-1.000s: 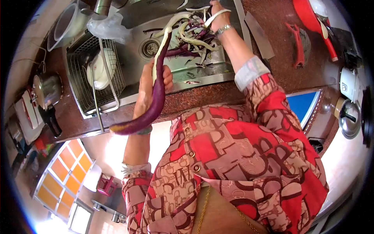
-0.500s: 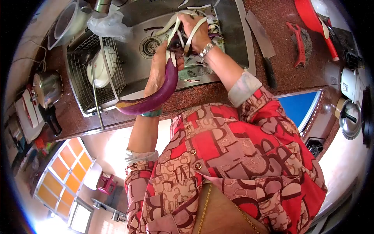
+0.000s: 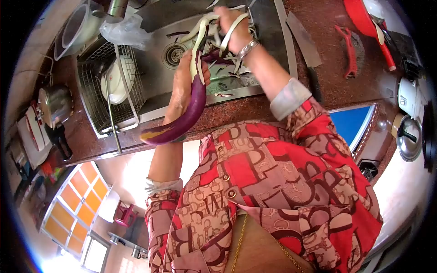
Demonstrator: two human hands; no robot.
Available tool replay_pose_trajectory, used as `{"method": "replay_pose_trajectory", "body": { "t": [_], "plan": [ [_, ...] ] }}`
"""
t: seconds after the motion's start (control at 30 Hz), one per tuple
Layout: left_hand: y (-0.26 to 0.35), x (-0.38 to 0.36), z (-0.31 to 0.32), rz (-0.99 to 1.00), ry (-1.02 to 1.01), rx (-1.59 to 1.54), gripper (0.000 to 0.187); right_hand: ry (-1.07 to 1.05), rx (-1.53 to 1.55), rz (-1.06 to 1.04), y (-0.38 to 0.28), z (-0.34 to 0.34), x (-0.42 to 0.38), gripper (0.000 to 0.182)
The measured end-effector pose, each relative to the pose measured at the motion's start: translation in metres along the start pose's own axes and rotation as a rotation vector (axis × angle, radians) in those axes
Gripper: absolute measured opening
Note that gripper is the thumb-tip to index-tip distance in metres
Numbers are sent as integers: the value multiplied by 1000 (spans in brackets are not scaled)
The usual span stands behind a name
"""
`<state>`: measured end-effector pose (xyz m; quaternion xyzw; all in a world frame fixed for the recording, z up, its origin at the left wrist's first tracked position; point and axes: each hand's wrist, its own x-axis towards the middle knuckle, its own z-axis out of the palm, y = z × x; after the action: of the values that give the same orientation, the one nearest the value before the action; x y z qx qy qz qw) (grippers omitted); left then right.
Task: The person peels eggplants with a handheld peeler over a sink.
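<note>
Left hand point(image 3: 185, 86) grips a long purple eggplant point(image 3: 184, 113) around its middle, over the front edge of the sink point(image 3: 159, 68); the eggplant's upper part is peeled pale, its lower end points down toward the counter point(image 3: 227, 113). Right hand point(image 3: 232, 29) is closed at the eggplant's top end, with pale peel strips point(image 3: 230, 34) draped over its fingers; what else it grips cannot be told. More purple peelings point(image 3: 223, 61) lie in the sink. A dish rack point(image 3: 107, 86) sits left of the sink, a knife point(image 3: 305, 50) and red peeler point(image 3: 348, 52) lie on the counter to the right.
</note>
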<state>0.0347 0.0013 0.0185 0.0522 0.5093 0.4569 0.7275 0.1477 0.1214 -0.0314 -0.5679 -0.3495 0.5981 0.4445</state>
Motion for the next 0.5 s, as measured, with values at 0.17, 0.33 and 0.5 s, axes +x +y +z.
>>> {"method": "replay_pose_trajectory", "body": {
  "t": [0.17, 0.33, 0.5],
  "plan": [
    [0, 3, 11, 126, 151, 107, 32, 36, -180, -169, 24, 14, -14, 29],
    [-1, -5, -4, -14, -72, 15, 31, 143, -262, -103, 23, -13, 41, 40],
    [-3, -16, 0, 39, -94, -112, 38, 106, 265, 12, 10, -16, 30, 34]
  ]
}}
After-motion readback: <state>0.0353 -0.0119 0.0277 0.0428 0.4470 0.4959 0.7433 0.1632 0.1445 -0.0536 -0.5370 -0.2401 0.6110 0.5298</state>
